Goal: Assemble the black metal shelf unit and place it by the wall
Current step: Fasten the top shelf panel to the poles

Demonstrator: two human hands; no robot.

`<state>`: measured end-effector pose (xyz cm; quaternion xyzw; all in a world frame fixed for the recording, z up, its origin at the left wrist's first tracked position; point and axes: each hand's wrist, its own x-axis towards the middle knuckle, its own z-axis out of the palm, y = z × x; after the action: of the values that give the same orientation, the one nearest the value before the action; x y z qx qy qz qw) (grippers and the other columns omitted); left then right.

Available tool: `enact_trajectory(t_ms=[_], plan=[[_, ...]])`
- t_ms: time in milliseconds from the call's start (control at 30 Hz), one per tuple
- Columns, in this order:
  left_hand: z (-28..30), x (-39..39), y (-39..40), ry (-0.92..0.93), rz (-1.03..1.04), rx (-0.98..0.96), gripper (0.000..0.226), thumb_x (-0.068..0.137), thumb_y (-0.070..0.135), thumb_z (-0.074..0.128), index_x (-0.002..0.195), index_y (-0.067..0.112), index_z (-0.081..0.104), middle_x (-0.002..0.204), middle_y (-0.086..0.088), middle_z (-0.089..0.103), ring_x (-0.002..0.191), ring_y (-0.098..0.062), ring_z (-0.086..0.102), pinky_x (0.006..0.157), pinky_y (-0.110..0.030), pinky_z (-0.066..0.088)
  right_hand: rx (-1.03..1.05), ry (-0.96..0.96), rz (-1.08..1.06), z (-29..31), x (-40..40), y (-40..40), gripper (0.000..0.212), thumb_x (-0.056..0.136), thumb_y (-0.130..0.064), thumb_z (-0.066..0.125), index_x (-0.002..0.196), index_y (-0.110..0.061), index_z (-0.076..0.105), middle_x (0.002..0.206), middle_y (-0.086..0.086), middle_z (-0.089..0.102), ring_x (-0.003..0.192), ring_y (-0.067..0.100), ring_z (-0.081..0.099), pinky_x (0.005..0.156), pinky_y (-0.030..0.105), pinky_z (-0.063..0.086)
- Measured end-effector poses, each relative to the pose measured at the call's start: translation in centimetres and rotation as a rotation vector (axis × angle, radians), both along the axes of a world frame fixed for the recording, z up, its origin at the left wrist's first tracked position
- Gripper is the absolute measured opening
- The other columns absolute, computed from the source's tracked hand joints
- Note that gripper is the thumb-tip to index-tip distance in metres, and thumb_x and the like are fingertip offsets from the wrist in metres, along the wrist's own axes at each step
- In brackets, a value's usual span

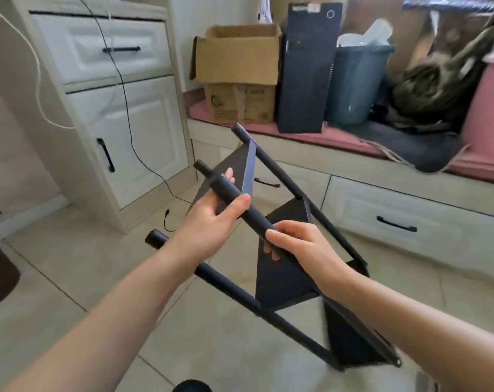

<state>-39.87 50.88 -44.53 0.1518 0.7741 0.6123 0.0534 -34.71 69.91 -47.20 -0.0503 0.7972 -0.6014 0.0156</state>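
Black shelf frame (285,274) tilted in mid-air over the tiled floor (70,264), held by one of its poles (241,203). Left hand (212,219) grips the pole near its upper end, right hand (299,247) grips it lower down (both wrapped round). On the window bench: open cardboard box (237,52) (contents not visible) and grey bin (356,83) stuffed with clear plastic.

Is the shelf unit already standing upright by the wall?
No, the shelf unit is tilted over the floor, with both hands gripping one of its poles.
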Motion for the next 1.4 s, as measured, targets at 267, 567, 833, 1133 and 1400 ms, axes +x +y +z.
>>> enact_trajectory(t_ms=[267, 567, 833, 1133, 1400], plan=[[7.4, 2.9, 4.2, 0.225, 0.013, -0.221, 0.065, 0.091, 0.059, 0.062, 0.15, 0.045, 0.036, 0.126, 0.03, 0.053, 0.144, -0.014, 0.04, 0.123, -0.055, 0.018, -0.168, 0.068, -0.056, 3.5, 4.6, 0.9, 0.019, 0.101, -0.021, 0.052, 0.111, -0.013, 0.066, 0.086, 0.005, 0.072, 0.079, 0.013, 0.065, 0.081, 0.022, 0.052], [9.9, 7.3, 8.5, 0.27, -0.062, -0.301, 0.051, 0.084, 0.047, 0.069, 0.134, 0.043, 0.059, 0.099, 0.039, 0.052, 0.128, -0.009, 0.048, 0.12, -0.051, 0.023, -0.14, 0.08, -0.174, 3.5, 9.7, 4.2, 0.021, 0.099, -0.035, 0.056, 0.114, -0.031, 0.069, 0.085, -0.005, 0.069, 0.082, 0.013, 0.065, 0.079, 0.028, 0.051], [10.0, 9.8, 8.7, 0.29, -0.118, -0.256, 0.045, 0.069, 0.041, 0.064, 0.114, 0.046, 0.07, 0.109, 0.032, 0.065, 0.124, -0.008, 0.055, 0.118, -0.047, 0.031, 0.184, 0.21, -0.134, 5.0, 11.9, 4.9, 0.015, 0.094, -0.029, 0.065, 0.106, -0.025, 0.074, 0.093, -0.011, 0.072, 0.094, 0.005, 0.067, 0.087, 0.023, 0.053], [9.4, 9.5, 7.2, 0.434, -0.276, -0.279, 0.051, 0.081, 0.003, 0.071, 0.117, 0.04, 0.07, 0.123, 0.024, 0.063, 0.12, 0.015, 0.05, 0.094, 0.0, 0.038, 0.136, 0.308, -0.698, 5.9, 10.6, 11.9, 0.013, 0.097, -0.02, 0.059, 0.108, -0.019, 0.066, 0.099, -0.009, 0.069, 0.092, 0.004, 0.064, 0.075, 0.014, 0.048], [8.9, 8.5, 4.4, 0.394, -0.295, -0.334, 0.055, 0.085, 0.013, 0.073, 0.13, 0.042, 0.061, 0.122, 0.036, 0.063, 0.124, 0.017, 0.048, 0.124, -0.035, 0.022, 0.14, 0.205, -1.005, 4.3, 9.6, 16.0, 0.033, 0.095, -0.024, 0.061, 0.121, -0.01, 0.046, 0.123, 0.011, 0.049, 0.11, 0.026, 0.053, 0.094, 0.042, 0.047]])
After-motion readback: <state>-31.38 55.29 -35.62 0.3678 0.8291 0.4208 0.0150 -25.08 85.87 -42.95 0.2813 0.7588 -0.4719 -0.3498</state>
